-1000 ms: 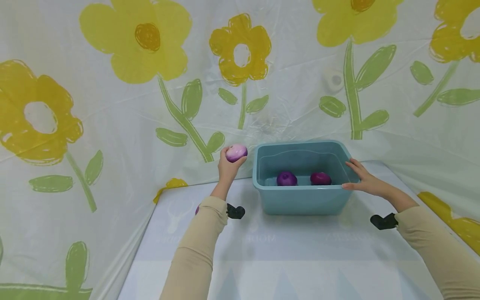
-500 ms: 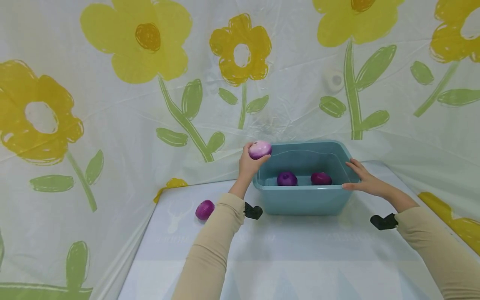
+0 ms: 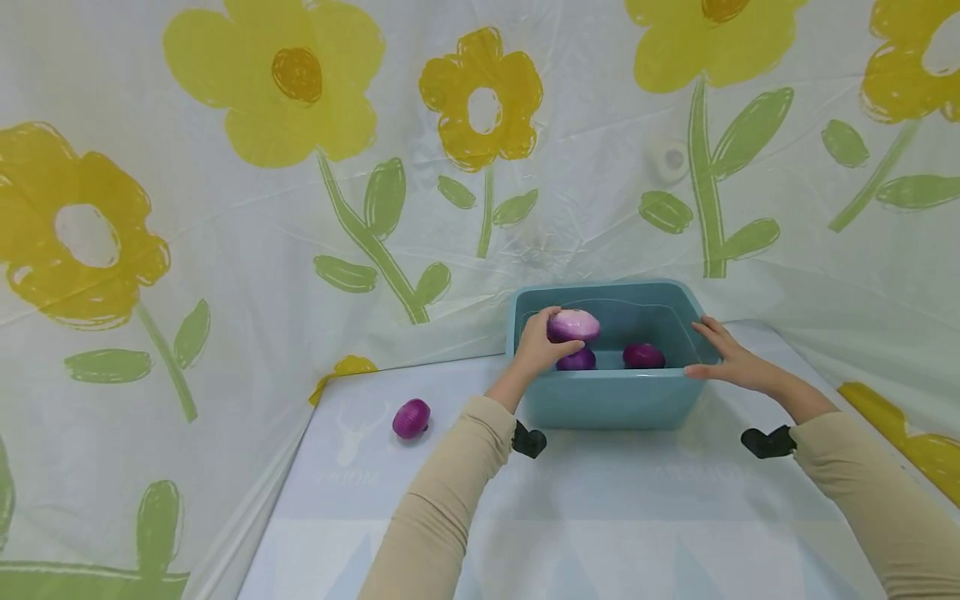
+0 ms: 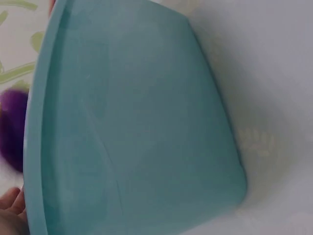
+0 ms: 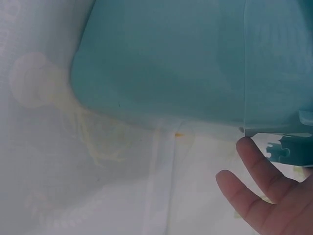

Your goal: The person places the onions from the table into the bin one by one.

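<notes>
My left hand (image 3: 537, 343) holds a purple onion with a pale, whitish top (image 3: 574, 326), thumb in front and fingers behind, inside the mouth of a teal plastic bin (image 3: 607, 400). Below it in the bin lie a dark purple onion (image 3: 576, 359) and, farther right, a reddish-purple onion (image 3: 643, 356). In the left wrist view, a blurred purple onion (image 4: 13, 129) shows past the bin's rim. My right hand (image 3: 735, 364) rests at the bin's right front corner, fingers spread along the rim. Its fingers (image 5: 259, 169) look fairly straight in the right wrist view.
Another purple onion (image 3: 412, 419) lies on the white-covered table (image 3: 337, 500), left of the bin. Behind the table hangs a white cloth (image 3: 585, 183) printed with yellow flowers, close to the bin's back edge. Dark straps (image 3: 529, 440) sit at both wrists.
My left hand has carried the pale-topped onion rightward from beside the bin and lowered it into the bin's mouth. The onion on the table has come into full view. My right hand stays put.
</notes>
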A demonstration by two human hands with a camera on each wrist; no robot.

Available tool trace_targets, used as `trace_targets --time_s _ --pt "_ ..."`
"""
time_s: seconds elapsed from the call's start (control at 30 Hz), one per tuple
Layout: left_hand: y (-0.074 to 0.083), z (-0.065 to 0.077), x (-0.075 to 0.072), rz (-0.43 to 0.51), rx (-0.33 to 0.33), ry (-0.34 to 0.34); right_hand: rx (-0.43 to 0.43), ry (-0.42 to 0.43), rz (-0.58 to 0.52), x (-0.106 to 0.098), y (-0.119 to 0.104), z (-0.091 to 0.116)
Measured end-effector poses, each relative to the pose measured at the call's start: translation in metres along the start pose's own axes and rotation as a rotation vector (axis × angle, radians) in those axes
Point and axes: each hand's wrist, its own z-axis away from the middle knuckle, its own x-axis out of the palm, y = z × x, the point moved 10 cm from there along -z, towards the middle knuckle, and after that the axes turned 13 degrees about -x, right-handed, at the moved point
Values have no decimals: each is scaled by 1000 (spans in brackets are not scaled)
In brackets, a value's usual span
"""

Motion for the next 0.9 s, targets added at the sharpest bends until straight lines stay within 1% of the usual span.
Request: trace_targets --time_s 0.03,0.1,0.2,0.33,0.47,0.57,0.63,0.7,0.8,0.9 --pt "-1 1 3 -18 -5 -19 2 -1 3 0 0 0" --pt "-3 3 6 -25 -15 -44 3 -1 4 0 1 0" --pt "-6 5 5 -14 -25 -52 4 -1 5 1 1 0" --pt "-6 7 -3 13 -12 -29 -3 2 2 0 2 0" --pt "-6 7 -18 30 2 -8 -4 1 2 0 2 0" --pt "-9 7 -34 47 5 2 -6 -1 3 1 2 0" --pt "-15 5 -49 39 12 37 -12 0 2 0 1 0" --pt "-23 4 -66 21 9 85 -21 1 -2 0 0 0" --pt "-41 6 -93 -11 7 171 -25 1 -5 -1 0 0" --pt "-65 14 -117 -16 -8 228 -21 -2 -7 0 0 0"
